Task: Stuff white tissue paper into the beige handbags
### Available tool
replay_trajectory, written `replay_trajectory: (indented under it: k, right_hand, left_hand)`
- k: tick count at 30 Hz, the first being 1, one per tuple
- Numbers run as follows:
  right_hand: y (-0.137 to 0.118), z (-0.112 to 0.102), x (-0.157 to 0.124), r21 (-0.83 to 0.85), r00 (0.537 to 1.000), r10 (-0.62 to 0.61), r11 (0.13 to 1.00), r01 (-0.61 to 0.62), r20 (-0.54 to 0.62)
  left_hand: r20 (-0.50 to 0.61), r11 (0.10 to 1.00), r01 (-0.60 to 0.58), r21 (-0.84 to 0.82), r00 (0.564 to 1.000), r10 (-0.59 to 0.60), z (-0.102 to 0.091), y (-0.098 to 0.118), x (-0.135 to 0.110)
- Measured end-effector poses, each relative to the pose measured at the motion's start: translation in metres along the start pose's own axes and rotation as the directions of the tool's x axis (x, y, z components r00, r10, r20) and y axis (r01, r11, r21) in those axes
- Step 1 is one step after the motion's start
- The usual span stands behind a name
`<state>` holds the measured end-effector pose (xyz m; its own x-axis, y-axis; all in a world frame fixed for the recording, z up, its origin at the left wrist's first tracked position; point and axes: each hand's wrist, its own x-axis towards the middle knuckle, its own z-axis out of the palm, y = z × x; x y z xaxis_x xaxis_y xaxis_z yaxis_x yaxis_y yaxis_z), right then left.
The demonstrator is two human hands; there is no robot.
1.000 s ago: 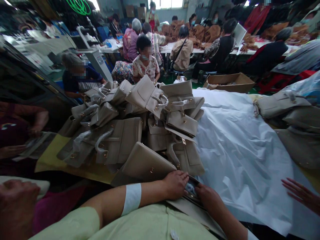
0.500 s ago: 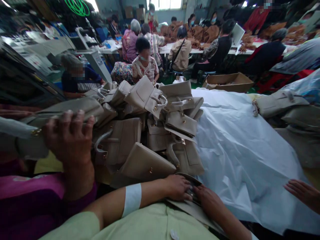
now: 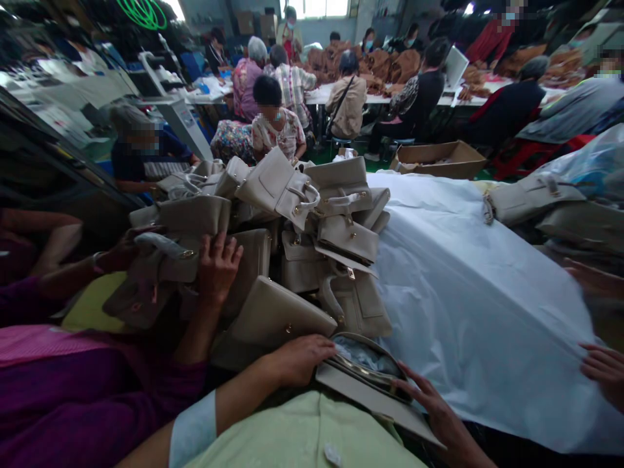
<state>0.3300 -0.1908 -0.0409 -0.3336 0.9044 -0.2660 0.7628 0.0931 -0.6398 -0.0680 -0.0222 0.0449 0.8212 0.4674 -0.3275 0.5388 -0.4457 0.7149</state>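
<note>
Left hand [image 3: 297,359] curled shut on the open beige handbag's [image 3: 370,390] rim, right hand [image 3: 431,406] fingers spread flat on its flap, just below the handbag pile [image 3: 273,240].

Handbag pile [image 3: 273,221] lies left of sheet [image 3: 463,273], cardboard box [image 3: 439,159] seemingly behind.

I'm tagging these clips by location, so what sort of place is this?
Most likely a handbag factory or finishing workshop. A heap of identical beige handbags covers the table, the left hand and right hand hold another open bag, and seated workers line tables behind.
</note>
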Motion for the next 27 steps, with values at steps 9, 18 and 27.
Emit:
replay_trajectory:
  k: [9,18,27]
  right_hand:
    - [0.009,-0.003,0.024,-0.560,0.992,-0.121,0.824,0.085,-0.027]
    - [0.003,0.000,0.032,-0.580,0.999,0.033,0.814,-0.017,0.017]
    - [-0.004,-0.012,0.024,-0.475,0.984,-0.140,0.863,0.174,0.107]
  left_hand:
    - [0.071,0.984,-0.120,0.129,0.991,0.111,0.027,-0.010,0.021]
    - [0.010,0.972,-0.056,0.230,0.998,0.056,0.033,-0.011,0.025]
    - [0.054,0.974,-0.141,0.180,0.990,0.133,0.032,-0.016,0.021]
